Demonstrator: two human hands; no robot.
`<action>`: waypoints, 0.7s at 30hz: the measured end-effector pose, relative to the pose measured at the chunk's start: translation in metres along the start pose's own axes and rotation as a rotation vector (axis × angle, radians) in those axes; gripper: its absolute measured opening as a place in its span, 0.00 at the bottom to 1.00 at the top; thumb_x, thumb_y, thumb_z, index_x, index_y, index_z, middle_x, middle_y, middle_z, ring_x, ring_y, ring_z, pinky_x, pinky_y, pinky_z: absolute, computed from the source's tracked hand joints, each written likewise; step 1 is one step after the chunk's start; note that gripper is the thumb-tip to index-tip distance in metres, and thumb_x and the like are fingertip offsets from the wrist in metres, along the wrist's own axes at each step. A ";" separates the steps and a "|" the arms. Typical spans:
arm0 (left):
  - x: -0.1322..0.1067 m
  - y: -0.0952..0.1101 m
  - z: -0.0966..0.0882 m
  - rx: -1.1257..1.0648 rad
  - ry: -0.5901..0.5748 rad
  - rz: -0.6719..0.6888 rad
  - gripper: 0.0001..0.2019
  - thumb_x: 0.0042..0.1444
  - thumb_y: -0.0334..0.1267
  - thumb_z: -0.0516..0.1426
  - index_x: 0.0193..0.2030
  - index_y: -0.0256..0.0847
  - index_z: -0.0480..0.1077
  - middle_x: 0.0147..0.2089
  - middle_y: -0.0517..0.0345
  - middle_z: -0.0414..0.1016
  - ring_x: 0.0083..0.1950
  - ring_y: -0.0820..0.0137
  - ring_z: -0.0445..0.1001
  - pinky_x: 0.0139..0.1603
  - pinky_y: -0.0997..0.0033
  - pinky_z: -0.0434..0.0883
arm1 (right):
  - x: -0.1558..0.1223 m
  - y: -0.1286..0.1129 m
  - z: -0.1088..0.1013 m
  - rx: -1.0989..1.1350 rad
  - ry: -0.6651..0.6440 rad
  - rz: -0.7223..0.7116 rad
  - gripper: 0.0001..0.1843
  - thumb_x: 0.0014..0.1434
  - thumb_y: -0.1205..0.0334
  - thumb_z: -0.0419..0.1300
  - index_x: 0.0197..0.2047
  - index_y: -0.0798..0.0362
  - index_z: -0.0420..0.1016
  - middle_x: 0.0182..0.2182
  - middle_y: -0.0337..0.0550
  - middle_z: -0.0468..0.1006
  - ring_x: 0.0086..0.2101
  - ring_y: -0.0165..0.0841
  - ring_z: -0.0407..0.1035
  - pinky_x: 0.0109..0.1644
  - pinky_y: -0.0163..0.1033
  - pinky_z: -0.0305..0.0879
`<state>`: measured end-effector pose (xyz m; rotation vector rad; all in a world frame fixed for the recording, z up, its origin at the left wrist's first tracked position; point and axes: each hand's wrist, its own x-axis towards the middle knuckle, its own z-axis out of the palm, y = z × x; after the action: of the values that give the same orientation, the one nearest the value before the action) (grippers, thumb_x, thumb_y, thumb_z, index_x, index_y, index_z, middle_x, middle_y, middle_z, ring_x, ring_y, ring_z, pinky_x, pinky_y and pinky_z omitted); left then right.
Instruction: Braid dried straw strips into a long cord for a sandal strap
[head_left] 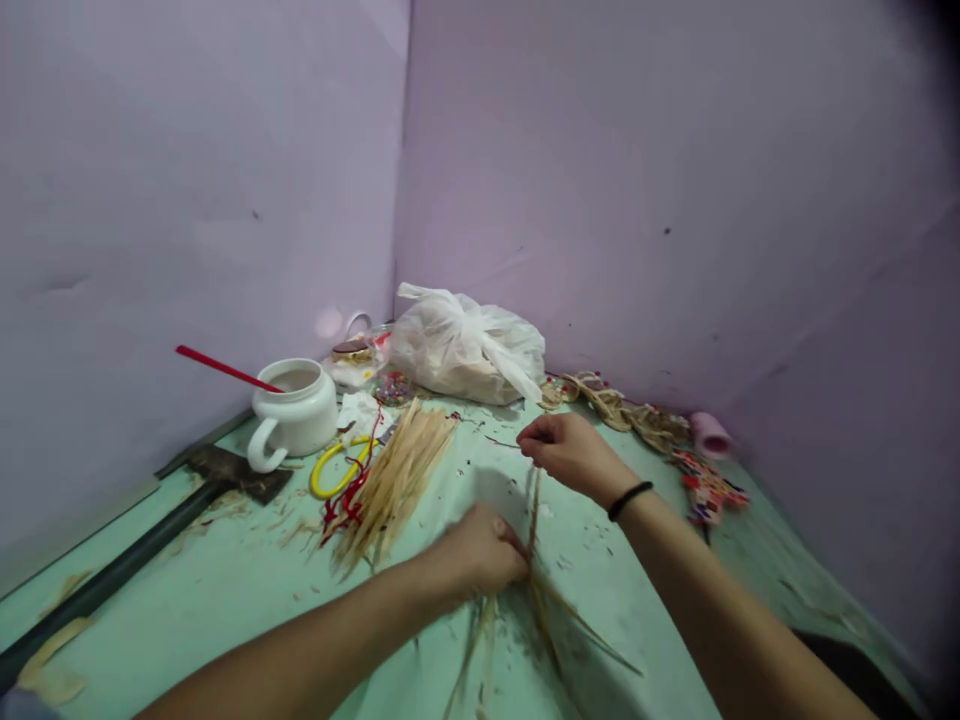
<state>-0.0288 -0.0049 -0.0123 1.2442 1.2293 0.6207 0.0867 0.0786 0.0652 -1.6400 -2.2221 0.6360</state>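
Straw strand point(534, 510) between left hand point(484, 555) and right hand point(566, 452), green tabletop point(255, 600) beneath

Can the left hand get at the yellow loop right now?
Probably yes, but not freely: the bundle of pale strips lies between the left hand and the yellow loop, seemingly low enough to reach over. The hand also appears to grip strands, which it would likely have to release first.

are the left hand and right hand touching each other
Apart: the head view shows green tabletop between the left hand and the right hand.
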 end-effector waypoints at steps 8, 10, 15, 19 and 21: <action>-0.008 0.016 -0.004 0.210 0.008 -0.180 0.11 0.30 0.28 0.49 0.20 0.34 0.73 0.15 0.63 0.57 0.20 0.76 0.57 0.18 0.77 0.51 | 0.083 -0.009 0.054 -0.026 -0.124 0.149 0.06 0.40 0.70 0.56 0.16 0.57 0.72 0.12 0.42 0.67 0.15 0.27 0.60 0.20 0.33 0.55; -0.008 0.017 -0.005 0.236 -0.012 -0.206 0.13 0.30 0.28 0.49 0.21 0.35 0.74 0.15 0.62 0.58 0.21 0.75 0.59 0.19 0.77 0.52 | 0.092 -0.011 0.065 0.030 -0.188 0.217 0.08 0.39 0.70 0.57 0.12 0.56 0.67 0.10 0.40 0.65 0.12 0.26 0.57 0.18 0.33 0.54; -0.004 0.009 -0.005 0.244 -0.013 -0.197 0.17 0.29 0.27 0.49 0.25 0.36 0.76 0.18 0.61 0.62 0.22 0.74 0.62 0.21 0.77 0.56 | 0.092 -0.026 0.076 0.076 -0.392 0.302 0.09 0.37 0.69 0.59 0.10 0.57 0.66 0.07 0.38 0.64 0.09 0.24 0.55 0.13 0.31 0.51; -0.003 0.006 -0.005 0.220 -0.024 -0.188 0.17 0.30 0.28 0.49 0.26 0.37 0.77 0.17 0.61 0.62 0.23 0.74 0.63 0.21 0.77 0.56 | 0.087 -0.031 0.079 0.175 -0.440 0.372 0.08 0.38 0.69 0.59 0.11 0.58 0.67 0.08 0.38 0.65 0.10 0.23 0.56 0.12 0.28 0.50; -0.004 0.008 -0.006 0.224 -0.022 -0.175 0.17 0.30 0.28 0.49 0.26 0.37 0.76 0.17 0.62 0.61 0.23 0.73 0.63 0.20 0.77 0.56 | 0.087 -0.031 0.084 0.205 -0.383 0.382 0.08 0.37 0.70 0.58 0.11 0.58 0.67 0.08 0.38 0.65 0.10 0.23 0.56 0.11 0.28 0.50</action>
<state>-0.0333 -0.0046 -0.0024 1.3059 1.4006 0.3471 -0.0054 0.1401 0.0082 -1.9797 -1.9947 1.3293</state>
